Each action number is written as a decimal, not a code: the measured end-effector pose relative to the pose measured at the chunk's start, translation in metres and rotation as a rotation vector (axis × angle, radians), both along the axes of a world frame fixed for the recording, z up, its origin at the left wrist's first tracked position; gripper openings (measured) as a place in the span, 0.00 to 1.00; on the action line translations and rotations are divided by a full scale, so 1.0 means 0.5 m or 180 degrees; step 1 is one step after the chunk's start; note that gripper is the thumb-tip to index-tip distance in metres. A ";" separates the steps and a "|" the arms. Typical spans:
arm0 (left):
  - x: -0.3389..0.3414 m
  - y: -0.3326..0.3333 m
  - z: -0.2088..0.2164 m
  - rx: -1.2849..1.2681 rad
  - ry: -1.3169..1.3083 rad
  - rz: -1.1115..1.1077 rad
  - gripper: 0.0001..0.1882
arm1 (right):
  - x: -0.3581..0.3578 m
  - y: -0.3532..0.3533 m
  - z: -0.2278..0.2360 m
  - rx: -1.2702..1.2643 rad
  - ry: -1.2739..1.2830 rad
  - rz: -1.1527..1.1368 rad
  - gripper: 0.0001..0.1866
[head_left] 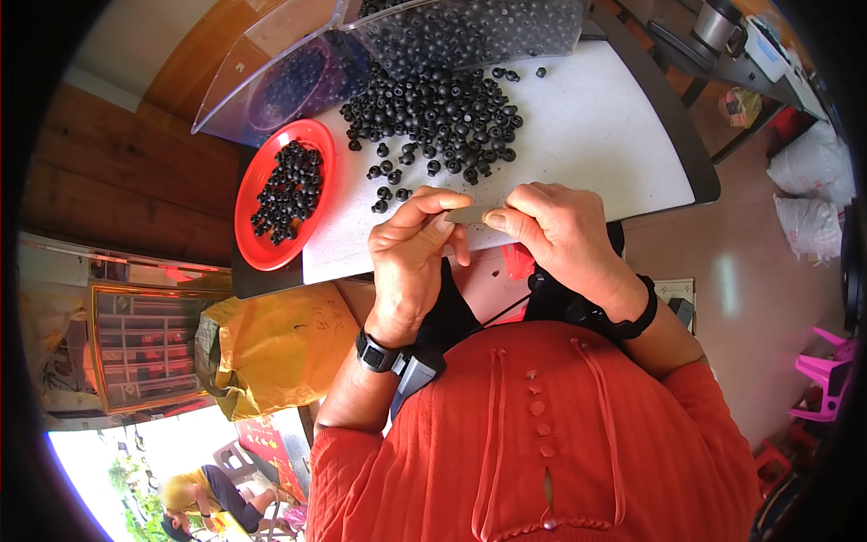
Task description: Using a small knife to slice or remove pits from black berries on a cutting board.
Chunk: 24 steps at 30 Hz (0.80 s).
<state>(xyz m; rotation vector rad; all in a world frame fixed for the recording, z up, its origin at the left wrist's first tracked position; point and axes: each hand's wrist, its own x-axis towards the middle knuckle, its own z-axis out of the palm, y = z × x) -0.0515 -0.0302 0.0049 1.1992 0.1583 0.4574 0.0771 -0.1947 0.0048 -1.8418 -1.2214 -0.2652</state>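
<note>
Over the near edge of the white board (605,126), my right hand (571,242) pinches a flat grey-brown strip (468,215) between thumb and fingers. My left hand (408,262) is closed at the strip's other end, thumb against fingers; anything small inside that pinch is hidden. Just beyond my hands lies a heap of small black knobbed balls (442,113), with a few loose ones closest to my left hand. To the left, a red oval plate (256,246) holds more of these black pieces.
A clear plastic bin (542,32) lies tipped behind the heap, full of black pieces. Below the table's left side stands a yellow sack (280,348). White sacks (813,167) and a pink stool (826,375) are at right. Another person (217,497) sits outside, lower left.
</note>
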 end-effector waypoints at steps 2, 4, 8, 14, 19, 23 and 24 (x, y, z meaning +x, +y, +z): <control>-0.003 -0.004 0.006 -0.0033 0.0020 0.0054 0.12 | -0.002 0.001 -0.002 0.0067 0.0143 0.0017 0.21; -0.008 0.001 0.015 -0.0052 0.0037 0.0140 0.12 | 0.000 0.002 -0.004 0.0147 0.0285 0.0066 0.19; -0.042 0.059 0.074 0.1413 -0.0048 0.1323 0.11 | 0.002 -0.021 -0.017 0.0582 0.1086 0.0273 0.14; -0.092 0.258 0.144 0.2550 0.0723 0.2396 0.12 | -0.003 -0.021 -0.013 0.0573 0.1002 0.0245 0.14; -0.074 0.194 0.086 0.3938 0.0854 0.1887 0.08 | -0.006 -0.020 -0.011 0.0560 0.0966 0.0185 0.13; -0.037 0.136 0.017 0.4286 0.0663 0.1792 0.07 | -0.008 -0.017 -0.012 0.0508 0.0860 0.0140 0.13; -0.033 0.137 0.009 0.4518 0.0661 0.1784 0.09 | -0.007 -0.016 -0.013 0.0514 0.0895 0.0146 0.13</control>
